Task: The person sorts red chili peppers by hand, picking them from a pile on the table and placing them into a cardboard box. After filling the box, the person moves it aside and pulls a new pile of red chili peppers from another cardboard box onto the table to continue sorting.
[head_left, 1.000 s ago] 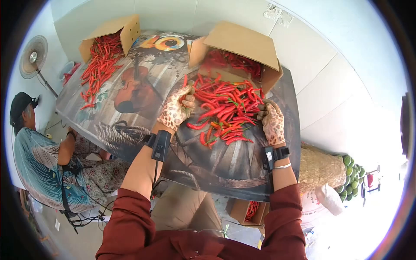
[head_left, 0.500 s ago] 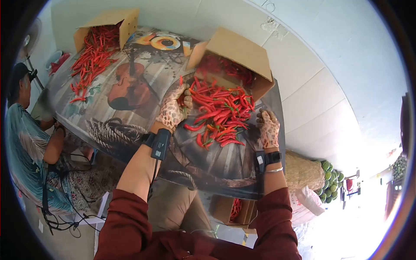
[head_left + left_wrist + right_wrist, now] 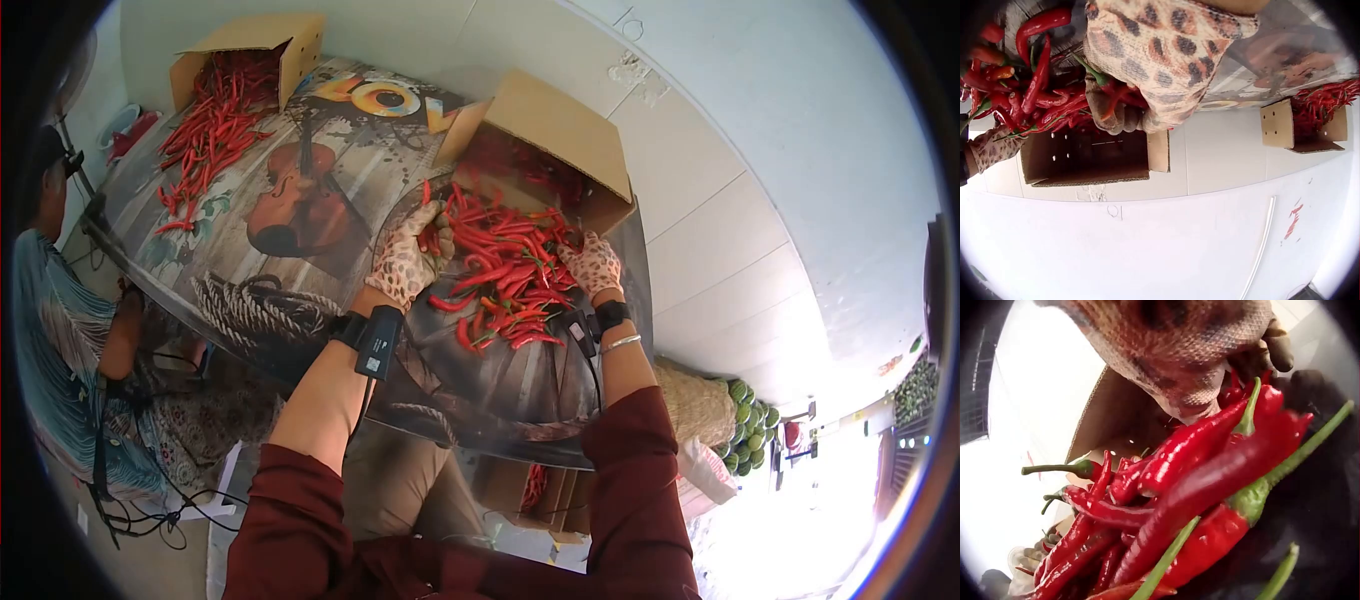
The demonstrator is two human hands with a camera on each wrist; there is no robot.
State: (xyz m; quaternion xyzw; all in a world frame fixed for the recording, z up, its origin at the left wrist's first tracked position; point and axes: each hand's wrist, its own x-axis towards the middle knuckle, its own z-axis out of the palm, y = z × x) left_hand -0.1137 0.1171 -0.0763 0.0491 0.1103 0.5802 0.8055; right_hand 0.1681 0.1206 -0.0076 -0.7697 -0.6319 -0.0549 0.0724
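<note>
A heap of red chili peppers (image 3: 510, 275), some with green stems, spreads over the table in front of me. At the heap's left side my left hand (image 3: 408, 255), in a leopard-print glove with dark fingers, holds a few chili peppers (image 3: 1124, 99) in its curled fingers. One of them pokes up above the hand in the head view. My right hand (image 3: 592, 265), gloved the same way, reaches in at the heap's right edge. Its fingertips are among the peppers there, and I cannot tell whether they pinch one.
Behind the heap a tipped cardboard box (image 3: 560, 115) opens toward me with more chilies inside. Another box (image 3: 245, 38) spills chilies at the table's far left. A seated person (image 3: 70, 330) is at the left. Below the table's front edge stands a box (image 3: 505, 485) with chilies.
My right hand has moved away from the heap's right side and then back to its edge. The left hand keeps its hold beside the heap. The head view has shifted a little.
</note>
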